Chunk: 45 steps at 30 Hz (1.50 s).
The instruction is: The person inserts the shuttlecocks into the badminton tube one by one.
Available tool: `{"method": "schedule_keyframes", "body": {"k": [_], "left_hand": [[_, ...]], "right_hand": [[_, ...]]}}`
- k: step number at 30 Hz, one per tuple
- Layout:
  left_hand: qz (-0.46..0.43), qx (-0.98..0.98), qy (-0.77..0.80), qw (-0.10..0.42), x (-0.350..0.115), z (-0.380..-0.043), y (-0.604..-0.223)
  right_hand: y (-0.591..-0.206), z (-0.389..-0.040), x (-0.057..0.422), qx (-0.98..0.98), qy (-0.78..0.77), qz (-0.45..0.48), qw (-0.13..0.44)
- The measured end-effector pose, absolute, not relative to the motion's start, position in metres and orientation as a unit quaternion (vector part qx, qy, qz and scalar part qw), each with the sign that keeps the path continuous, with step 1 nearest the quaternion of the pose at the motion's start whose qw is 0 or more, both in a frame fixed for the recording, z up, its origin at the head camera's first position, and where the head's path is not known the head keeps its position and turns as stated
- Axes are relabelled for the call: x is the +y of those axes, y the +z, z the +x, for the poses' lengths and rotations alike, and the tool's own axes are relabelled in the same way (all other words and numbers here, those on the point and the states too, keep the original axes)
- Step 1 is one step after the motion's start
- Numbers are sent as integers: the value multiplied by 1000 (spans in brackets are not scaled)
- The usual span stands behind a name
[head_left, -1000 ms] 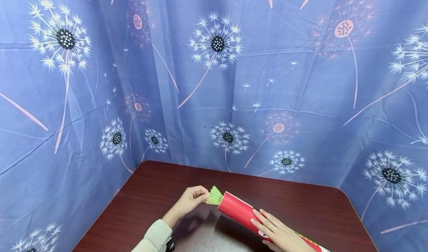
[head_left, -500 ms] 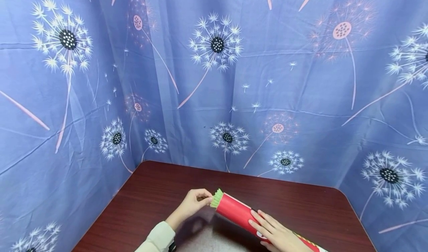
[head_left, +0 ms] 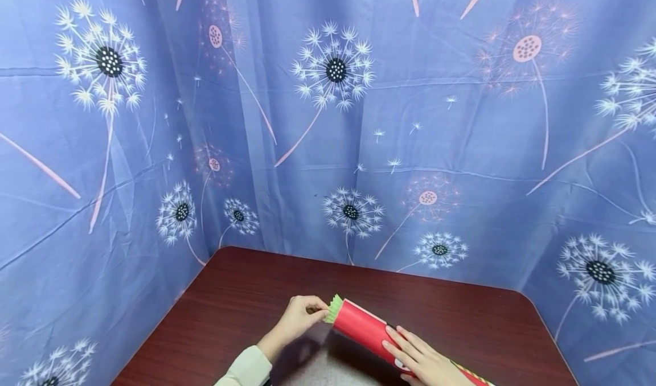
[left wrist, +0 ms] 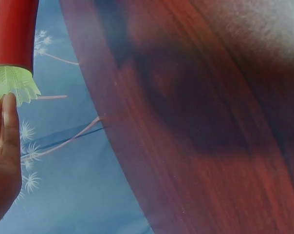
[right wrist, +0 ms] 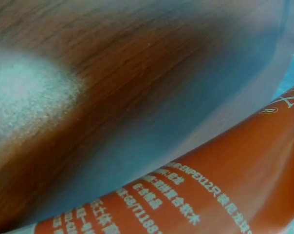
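Note:
A yellow-green shuttlecock (head_left: 335, 309) sits mostly inside the open end of a long red shuttlecock tube (head_left: 360, 326), only the rim of its skirt showing. My left hand (head_left: 298, 321) pinches that rim between thumb and fingers, just outside the opening. In the left wrist view the skirt (left wrist: 13, 82) sticks out of the tube (left wrist: 13, 34), above the fingertips. My right hand (head_left: 424, 356) holds the tube around its middle, fingers laid over the top. The tube slants, its open end to the left. Printed lettering on the tube (right wrist: 220, 180) fills the lower right wrist view; no fingers show there.
Beneath both hands is a dark red-brown wooden table (head_left: 246, 283) with rounded far corners, and a bright glare patch (head_left: 328, 369) near its front. A blue curtain (head_left: 287, 204) with dandelion prints hangs around its back and sides.
The shuttlecock has slid deeper into the tube, less of its skirt showing than a second ago. My left hand has moved slightly right and down with it; the right hand stays on the tube.

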<state>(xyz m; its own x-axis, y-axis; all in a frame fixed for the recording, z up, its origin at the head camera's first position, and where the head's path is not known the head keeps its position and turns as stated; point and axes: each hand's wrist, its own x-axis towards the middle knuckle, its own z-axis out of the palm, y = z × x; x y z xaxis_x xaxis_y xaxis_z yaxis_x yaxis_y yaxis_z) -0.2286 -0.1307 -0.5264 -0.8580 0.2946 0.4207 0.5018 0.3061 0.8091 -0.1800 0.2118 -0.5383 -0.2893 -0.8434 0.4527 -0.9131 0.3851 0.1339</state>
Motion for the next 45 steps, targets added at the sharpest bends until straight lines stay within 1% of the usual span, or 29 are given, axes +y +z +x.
{"method": "schedule_keyframes", "body": {"k": [5,9,18,26,30,39,45], "left_hand": [[-253,-803,-531,92,-127,-228,-528],[-249,-799,-540,85,-124,-229,-530],[-229,-794,-561,44,-116,-228,-533],[-241,-779,-578,30,-114,-213,-507],[-240,-775,-585,21,-114,-212,-504],[-224,-778,-587,13,-121,-212,-505],[-251,-756,-605,17,-130,-213,-512]], "right_hand": [[-539,-180,212,-799,75,547,237],[-539,-180,212,-806,67,542,230],[-539,-179,211,-800,86,549,229],[-539,-181,210,-801,94,547,222],[-538,-181,209,-803,98,546,218],[-537,-184,204,-786,100,562,236],[-539,-186,204,-790,100,559,233]]}}
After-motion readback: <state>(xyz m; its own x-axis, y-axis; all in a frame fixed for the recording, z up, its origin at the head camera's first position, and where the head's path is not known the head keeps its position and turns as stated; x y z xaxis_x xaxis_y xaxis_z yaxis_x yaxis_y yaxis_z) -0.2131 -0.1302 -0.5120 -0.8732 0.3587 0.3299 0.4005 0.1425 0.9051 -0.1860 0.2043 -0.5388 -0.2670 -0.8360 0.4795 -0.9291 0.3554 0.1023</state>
